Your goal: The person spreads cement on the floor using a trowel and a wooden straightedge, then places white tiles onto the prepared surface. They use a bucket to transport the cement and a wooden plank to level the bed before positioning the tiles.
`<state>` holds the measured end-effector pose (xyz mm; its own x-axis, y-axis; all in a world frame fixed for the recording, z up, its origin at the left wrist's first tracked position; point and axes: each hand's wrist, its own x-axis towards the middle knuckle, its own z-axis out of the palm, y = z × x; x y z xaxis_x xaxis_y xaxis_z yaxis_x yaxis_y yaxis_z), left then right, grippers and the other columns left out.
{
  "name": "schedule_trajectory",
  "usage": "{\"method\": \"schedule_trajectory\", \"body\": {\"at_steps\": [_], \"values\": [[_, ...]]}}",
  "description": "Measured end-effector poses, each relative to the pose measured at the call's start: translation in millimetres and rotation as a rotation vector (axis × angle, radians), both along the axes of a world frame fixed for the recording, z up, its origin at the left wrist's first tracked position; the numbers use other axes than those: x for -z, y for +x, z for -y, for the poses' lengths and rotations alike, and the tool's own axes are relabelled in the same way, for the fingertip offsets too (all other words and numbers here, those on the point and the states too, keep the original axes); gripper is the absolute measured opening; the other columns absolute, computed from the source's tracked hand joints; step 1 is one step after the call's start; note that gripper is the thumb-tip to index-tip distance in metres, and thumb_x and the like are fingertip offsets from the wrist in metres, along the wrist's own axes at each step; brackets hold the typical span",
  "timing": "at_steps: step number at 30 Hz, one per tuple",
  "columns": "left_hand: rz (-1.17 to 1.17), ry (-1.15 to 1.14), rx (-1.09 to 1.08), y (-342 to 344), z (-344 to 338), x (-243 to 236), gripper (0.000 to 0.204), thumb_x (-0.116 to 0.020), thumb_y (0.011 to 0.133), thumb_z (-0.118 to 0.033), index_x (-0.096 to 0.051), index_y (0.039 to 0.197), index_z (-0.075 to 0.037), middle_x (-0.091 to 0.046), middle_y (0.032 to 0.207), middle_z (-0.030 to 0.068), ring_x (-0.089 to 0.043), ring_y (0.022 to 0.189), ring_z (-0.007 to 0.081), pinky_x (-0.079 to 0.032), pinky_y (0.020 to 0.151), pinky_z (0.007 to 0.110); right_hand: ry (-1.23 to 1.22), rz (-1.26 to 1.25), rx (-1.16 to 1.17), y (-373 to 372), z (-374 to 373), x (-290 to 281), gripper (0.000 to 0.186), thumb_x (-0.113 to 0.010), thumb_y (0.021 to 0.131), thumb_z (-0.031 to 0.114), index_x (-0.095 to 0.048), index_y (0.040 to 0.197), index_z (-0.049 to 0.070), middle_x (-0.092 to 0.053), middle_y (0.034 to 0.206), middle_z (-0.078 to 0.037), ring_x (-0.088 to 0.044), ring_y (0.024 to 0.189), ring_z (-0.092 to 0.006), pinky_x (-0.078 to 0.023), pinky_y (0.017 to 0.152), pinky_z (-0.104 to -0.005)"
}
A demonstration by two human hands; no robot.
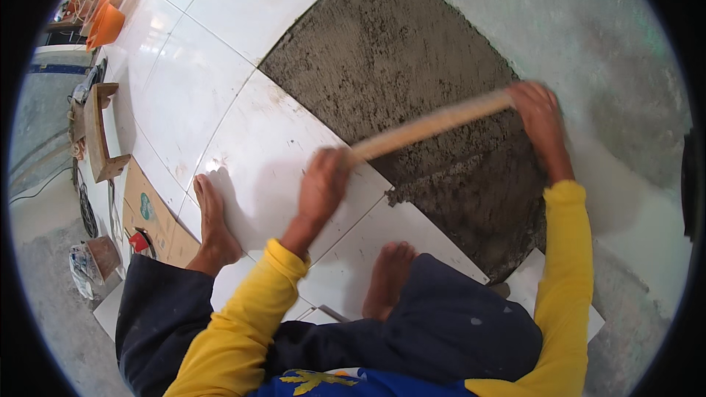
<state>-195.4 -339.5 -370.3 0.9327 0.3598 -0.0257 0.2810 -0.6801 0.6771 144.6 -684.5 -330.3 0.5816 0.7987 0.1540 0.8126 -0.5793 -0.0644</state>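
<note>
A long pale wooden straightedge (434,125) spans a bed of wet grey mortar (397,44), slanting up to the right and slightly blurred. My left hand (323,184) is closed round its near left end, above the white tiles. At the far right end my right hand (540,117) grips it beside the wall. Mortar behind the bar looks combed with fine streaks; nearer to me it is darker and rougher, with a ridge across it. A small lump of mortar (396,196) lies on a tile edge.
White floor tiles (206,103) border the mortar on the left; a bare grey wall (596,37) rises on the right. At left are a wooden bracket-shaped piece (99,132), cardboard (158,213), a red tool (140,241), a bucket (103,256), cables (86,209) and an orange container (108,26).
</note>
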Motion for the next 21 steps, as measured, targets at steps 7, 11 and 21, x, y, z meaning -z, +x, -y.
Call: {"method": "schedule_trajectory", "body": {"at_steps": [7,11,21], "values": [[-0.038,0.038,-0.022,25.9,-64.8,-13.5,0.034,-0.074,0.092,-0.005,-0.067,0.126,-0.002,-0.067,0.116,0.0184,-0.069,0.101,0.0416,-0.058,0.087,0.046,0.009,-0.057,-0.002,35.0,-75.8,18.4,0.03,-0.068,0.096,0.006,-0.076,0.124,0.011,-0.074,0.127,-0.006,-0.062,0.127,-0.028,-0.044,0.109,-0.0453],[-0.065,0.007,0.033,14.9,-36.0,-12.1,0.036,-0.076,0.092,-0.008,-0.067,0.126,-0.002,-0.067,0.115,0.0186,-0.069,0.101,0.0421,-0.058,0.087,0.047,-0.036,-0.052,0.01,32.0,-44.3,20.4,0.028,-0.069,0.096,0.006,-0.076,0.122,0.011,-0.074,0.127,-0.005,-0.062,0.127,-0.0276,-0.044,0.11,-0.0453],[-0.086,-0.104,0.11,-14.8,45.6,-11.5,0.037,-0.076,0.093,-0.01,-0.065,0.128,-0.002,-0.065,0.114,0.0188,-0.068,0.102,0.0412,-0.059,0.085,0.047,-0.027,-0.031,0.058,-16.6,56.9,-0.1,0.03,-0.071,0.092,0.006,-0.077,0.121,0.014,-0.075,0.125,-0.003,-0.064,0.126,-0.0275,-0.044,0.108,-0.0457]]}}
